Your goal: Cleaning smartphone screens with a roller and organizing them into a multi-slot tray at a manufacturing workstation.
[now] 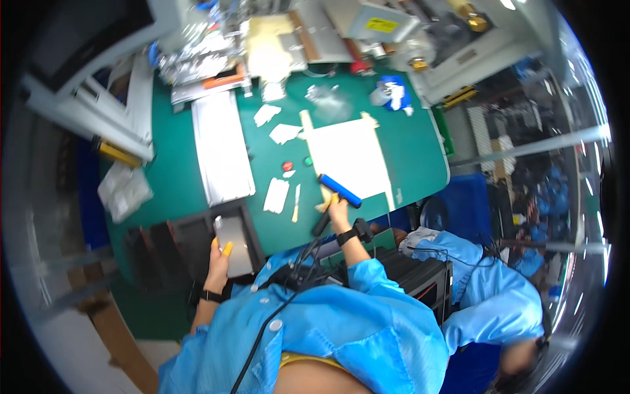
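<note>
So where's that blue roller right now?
The blue roller is in the right hand, at the near edge of the white sheet on the green table.

Bright even overhead light, glare on the white sheet (348,157) mid-table, strong fisheye bending and smear at the rim, black corners

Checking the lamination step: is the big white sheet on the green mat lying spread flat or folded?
Spread flat: the white sheet lies open on the green mat, with the blue roller in the right hand at its near edge.
</note>
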The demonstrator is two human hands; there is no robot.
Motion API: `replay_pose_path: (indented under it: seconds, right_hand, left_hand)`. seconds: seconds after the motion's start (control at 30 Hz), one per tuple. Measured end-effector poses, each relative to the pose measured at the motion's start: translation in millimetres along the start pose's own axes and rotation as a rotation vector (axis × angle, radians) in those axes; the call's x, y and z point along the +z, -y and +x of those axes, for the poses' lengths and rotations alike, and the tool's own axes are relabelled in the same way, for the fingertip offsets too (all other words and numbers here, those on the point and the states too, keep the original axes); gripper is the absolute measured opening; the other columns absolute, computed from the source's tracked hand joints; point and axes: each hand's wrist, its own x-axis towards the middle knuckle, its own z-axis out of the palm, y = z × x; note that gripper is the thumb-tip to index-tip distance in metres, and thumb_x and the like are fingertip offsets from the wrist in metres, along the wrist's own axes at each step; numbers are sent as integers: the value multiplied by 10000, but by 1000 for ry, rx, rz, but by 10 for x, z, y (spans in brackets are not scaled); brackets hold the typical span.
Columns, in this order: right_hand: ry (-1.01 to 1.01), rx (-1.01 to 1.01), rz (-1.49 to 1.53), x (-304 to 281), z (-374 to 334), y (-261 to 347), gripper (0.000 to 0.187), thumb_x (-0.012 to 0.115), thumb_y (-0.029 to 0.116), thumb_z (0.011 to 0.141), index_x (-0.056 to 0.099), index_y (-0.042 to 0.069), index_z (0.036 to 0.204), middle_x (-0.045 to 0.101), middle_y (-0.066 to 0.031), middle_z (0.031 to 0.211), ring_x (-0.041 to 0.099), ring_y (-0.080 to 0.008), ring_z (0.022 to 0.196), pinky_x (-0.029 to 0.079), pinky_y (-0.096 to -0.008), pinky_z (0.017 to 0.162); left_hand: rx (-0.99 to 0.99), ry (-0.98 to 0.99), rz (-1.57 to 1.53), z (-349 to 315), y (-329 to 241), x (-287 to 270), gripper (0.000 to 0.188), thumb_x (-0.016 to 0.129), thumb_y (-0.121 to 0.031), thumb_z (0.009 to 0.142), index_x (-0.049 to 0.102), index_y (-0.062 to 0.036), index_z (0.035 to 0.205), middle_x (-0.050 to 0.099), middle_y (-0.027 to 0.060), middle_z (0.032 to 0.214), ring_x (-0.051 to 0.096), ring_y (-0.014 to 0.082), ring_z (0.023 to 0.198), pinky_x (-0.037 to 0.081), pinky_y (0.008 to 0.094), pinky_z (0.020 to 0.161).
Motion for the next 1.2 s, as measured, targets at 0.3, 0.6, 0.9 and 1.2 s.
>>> replay_pose_path:
  seconds: [0.3, 0.6, 0.9, 1.2]
  right_hand:
    - [-188, -818, -454, 241, -488, 473, 226, 536, 90, 779, 519, -27, 972, 556, -192, 885, 531, -318, 841, 421, -382, 753]
    - [1280, -969, -749, 1773, -1582, 801, 162, 547, 151, 741, 602, 9, 794, 578, -181, 659, 582, -301, 612, 458, -364, 567]
    - [951, -732, -986, 2867, -2174, -635, 304, 632, 223, 718, 574, -7, 909, 603, -179, 844, 588, -323, 811, 470, -385, 702]
    - [742, -381, -620, 2736, -2273, -660, 152, 469, 89, 788, 408, 4, 898, 553, -277, 845, 544, -427, 837, 441, -459, 651]
  left_hand:
    - [71, -91, 1158, 16, -65, 275, 1021, 694, -262, 661, -27, -28, 1345, 88, 241, 1360, 113, 386, 1240, 170, 467, 997]
    - [313, 319, 892, -445, -175, -389, 348, 579, -183, 774, 551, -21, 1080, 551, 164, 1090, 501, 292, 1054, 354, 339, 933]
    - [159, -443, 276, -1000, -293, -1040, 225, 550, -8, 762, 613, -16, 978, 634, 89, 852, 594, 139, 773, 455, 231, 680]
    - [243, -509, 126, -791, -850, -820, 178, 557, 19, 774, 595, 33, 947, 617, 74, 862, 565, 105, 772, 444, 216, 694]
